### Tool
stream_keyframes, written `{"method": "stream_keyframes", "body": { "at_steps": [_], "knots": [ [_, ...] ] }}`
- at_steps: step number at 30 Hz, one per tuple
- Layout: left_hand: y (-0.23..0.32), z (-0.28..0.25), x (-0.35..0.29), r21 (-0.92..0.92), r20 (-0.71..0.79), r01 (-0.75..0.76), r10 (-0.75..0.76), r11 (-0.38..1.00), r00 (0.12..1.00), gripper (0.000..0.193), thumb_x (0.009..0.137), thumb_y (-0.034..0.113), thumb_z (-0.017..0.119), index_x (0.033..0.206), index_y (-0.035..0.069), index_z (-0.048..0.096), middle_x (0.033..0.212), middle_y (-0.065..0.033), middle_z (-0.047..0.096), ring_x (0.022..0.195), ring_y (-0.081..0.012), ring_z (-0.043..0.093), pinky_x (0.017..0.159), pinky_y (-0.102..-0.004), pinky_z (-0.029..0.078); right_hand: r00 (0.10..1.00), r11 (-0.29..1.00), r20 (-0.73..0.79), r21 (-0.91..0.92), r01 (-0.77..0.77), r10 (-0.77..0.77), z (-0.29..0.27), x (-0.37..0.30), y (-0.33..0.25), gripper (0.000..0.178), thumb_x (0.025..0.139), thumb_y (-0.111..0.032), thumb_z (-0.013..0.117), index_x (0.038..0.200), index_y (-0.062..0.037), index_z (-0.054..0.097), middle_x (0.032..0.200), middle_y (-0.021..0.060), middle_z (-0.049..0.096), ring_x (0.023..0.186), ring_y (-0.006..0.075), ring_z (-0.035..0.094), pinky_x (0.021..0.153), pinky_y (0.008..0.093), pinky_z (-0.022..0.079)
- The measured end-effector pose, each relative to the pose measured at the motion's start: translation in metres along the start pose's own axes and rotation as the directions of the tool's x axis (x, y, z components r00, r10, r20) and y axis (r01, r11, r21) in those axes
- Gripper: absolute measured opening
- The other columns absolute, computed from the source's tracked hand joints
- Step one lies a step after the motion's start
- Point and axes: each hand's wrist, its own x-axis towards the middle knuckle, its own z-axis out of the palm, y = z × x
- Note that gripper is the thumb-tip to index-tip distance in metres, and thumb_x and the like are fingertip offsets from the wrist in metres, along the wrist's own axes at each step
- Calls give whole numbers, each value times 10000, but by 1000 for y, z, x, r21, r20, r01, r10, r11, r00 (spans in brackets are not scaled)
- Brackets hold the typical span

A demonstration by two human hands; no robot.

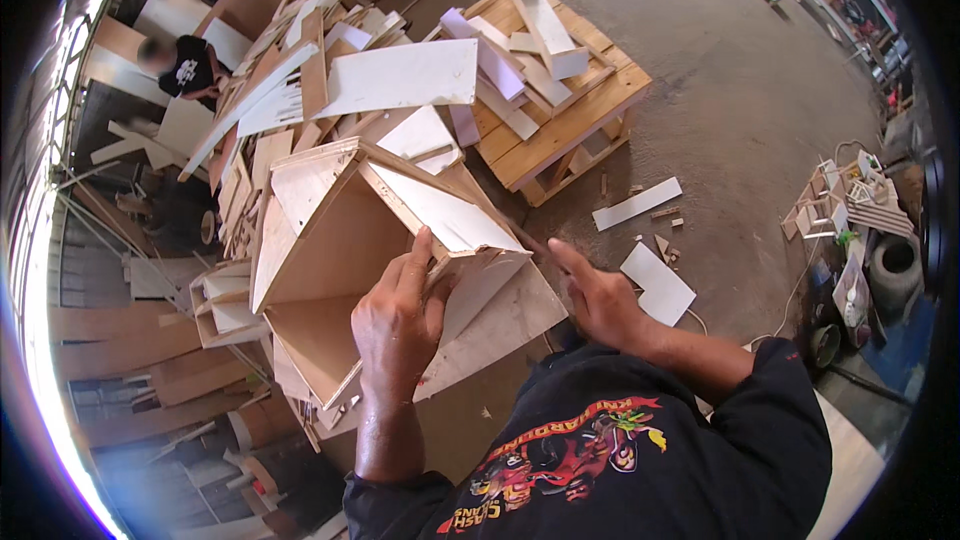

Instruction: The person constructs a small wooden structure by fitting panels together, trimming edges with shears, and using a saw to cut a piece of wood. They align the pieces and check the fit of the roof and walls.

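Observation:
An open plywood box (330, 240) lies tilted on a board in front of me, its hollow facing up and left. My left hand (398, 320) grips the box's near wall, fingers curled over its edge. My right hand (600, 300) is just right of the box with the forefinger stretched toward the box's corner; something thin and dark may be in it, too small to tell. A flat plywood board (500, 325) lies under the box.
A heap of plywood offcuts and panels (400, 75) lies behind the box. A wooden pallet (570, 110) with white blocks stands at the back. Loose white pieces (655, 280) lie on the concrete floor at right. Another person (190, 65) works at far left.

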Motion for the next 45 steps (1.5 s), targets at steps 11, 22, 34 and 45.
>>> {"method": "stream_keyframes", "body": {
  "at_steps": [11,22,34,45],
  "knots": [
    [9,12,-7,88,-37,-9,12,996,999,559,893,204,735,1414,68,585,910,-111,731,755,-302,711,655,-413,553,992,946,-9,-301,120,-128,4,-56,-71,746,843,7,622,1551,-42,392,683,100,594,566,257,637,532,387,510],
    [21,21,-6,43,-86,84,-80,996,993,636,858,199,774,1444,81,556,826,-169,724,716,-342,713,642,-430,549,982,957,-45,-237,168,-183,-14,-48,-41,734,841,-21,648,1536,-31,411,691,101,615,548,249,638,516,378,508],
    [12,5,0,-61,153,149,-138,987,979,808,834,129,786,1538,19,405,761,-167,691,647,-334,670,595,-421,527,931,918,121,-166,360,-343,-36,3,-25,720,769,-16,688,1458,51,492,577,20,528,447,171,546,436,334,447],
    [-4,1,0,-158,353,3,54,987,934,889,692,-64,679,1500,-172,322,676,-141,601,534,-257,575,523,-382,492,876,900,395,-213,382,-278,-49,14,-53,656,743,-89,670,1378,58,592,546,-51,418,439,77,456,418,268,346]
  ]
}}
